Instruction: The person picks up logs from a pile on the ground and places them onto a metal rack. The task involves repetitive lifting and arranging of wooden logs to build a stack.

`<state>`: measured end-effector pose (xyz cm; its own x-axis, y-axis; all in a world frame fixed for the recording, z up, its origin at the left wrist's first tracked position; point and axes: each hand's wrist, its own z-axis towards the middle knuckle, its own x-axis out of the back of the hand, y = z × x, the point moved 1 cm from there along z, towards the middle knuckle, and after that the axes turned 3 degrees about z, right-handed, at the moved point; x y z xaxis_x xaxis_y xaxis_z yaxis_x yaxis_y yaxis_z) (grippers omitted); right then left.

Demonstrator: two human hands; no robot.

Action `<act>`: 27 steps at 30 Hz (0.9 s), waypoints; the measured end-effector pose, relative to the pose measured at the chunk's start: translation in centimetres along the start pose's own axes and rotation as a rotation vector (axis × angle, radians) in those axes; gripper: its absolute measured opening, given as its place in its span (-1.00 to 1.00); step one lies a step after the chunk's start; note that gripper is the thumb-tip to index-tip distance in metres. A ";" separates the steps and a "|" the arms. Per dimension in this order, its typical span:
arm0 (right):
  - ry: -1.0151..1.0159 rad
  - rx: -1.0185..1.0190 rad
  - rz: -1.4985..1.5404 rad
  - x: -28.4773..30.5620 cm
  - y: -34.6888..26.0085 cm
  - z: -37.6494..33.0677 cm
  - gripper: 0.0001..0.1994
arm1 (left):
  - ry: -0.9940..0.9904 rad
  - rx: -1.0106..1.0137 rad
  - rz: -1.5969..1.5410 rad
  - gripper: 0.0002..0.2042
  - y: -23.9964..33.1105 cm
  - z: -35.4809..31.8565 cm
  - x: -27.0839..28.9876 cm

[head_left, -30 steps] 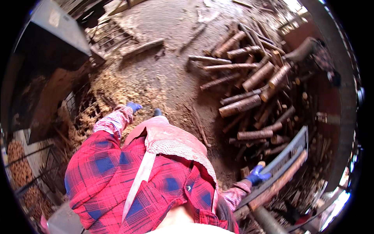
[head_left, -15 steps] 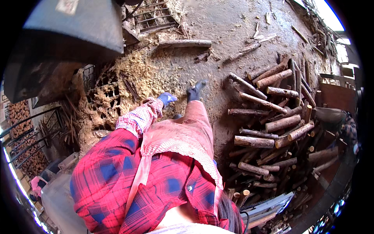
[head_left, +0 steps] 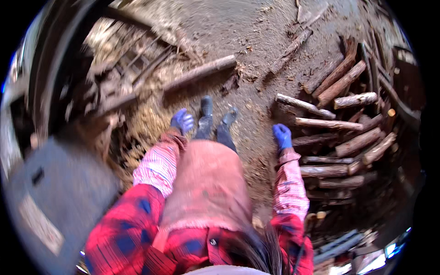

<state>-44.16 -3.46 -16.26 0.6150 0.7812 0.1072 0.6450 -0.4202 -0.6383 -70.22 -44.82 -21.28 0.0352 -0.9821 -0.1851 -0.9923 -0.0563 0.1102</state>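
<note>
Both of my hands wear blue-purple gloves. My left hand [head_left: 182,121] hangs in front of the apron's left side, its fingers loosely bent and apart, holding nothing. My right hand [head_left: 282,136] is out to the right with its fingers curled in; I see nothing in it. It is nearest to the left ends of the piled logs, among them a thin pale log [head_left: 328,123] and a darker log [head_left: 314,140]. Whether the glove touches any log I cannot tell. Between my hands hangs a reddish apron [head_left: 206,183], with dark boots [head_left: 206,106] beyond it.
A long log [head_left: 200,73] lies across the ground ahead, beside wood shavings [head_left: 149,121] and a blurred grate [head_left: 137,64]. A grey metal housing [head_left: 64,183] stands close on the left. Broken bark [head_left: 291,49] lies farther off. Stacked logs [head_left: 357,142] fill the right.
My view has turned and shifted. My right arm, hidden before, now shows at the right near the logs. Both boots are now in sight, and the grey housing sits lower at the left.
</note>
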 end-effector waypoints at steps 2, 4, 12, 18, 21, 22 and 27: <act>-0.013 0.143 -0.020 -1.5 -0.9 9.6 -0.77 | 0.204 -0.006 -0.078 -0.11 3.4 3.3 -7.0; 0.335 0.118 -0.298 -2.0 0.5 19.5 -0.64 | 0.292 -0.006 -0.129 0.02 6.2 10.5 -11.1; 0.732 0.218 -0.415 -2.0 4.0 49.0 0.01 | 0.128 -0.225 -0.145 -0.16 10.6 37.0 -16.4; 0.304 0.214 0.333 -4.0 6.1 47.6 -0.46 | 0.240 -0.212 -0.314 -0.33 8.8 38.9 -13.5; 0.087 -0.008 0.508 -4.1 4.9 31.2 -0.48 | 0.144 -0.017 -0.360 -0.32 4.8 29.7 -14.8; -0.014 -0.126 0.674 -3.2 6.1 26.8 -0.40 | 0.095 0.053 -0.250 -0.32 3.8 26.1 -15.1; 0.016 -0.414 1.172 -4.7 1.3 7.0 -0.43 | -0.100 0.007 0.024 -0.31 0.3 8.9 -15.7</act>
<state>-49.41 -4.45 -22.92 0.9203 -0.1678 -0.3534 -0.2039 -0.9767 -0.0673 -72.11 -27.86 -26.99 -0.0007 -0.9604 -0.2788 -0.9936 -0.0309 0.1091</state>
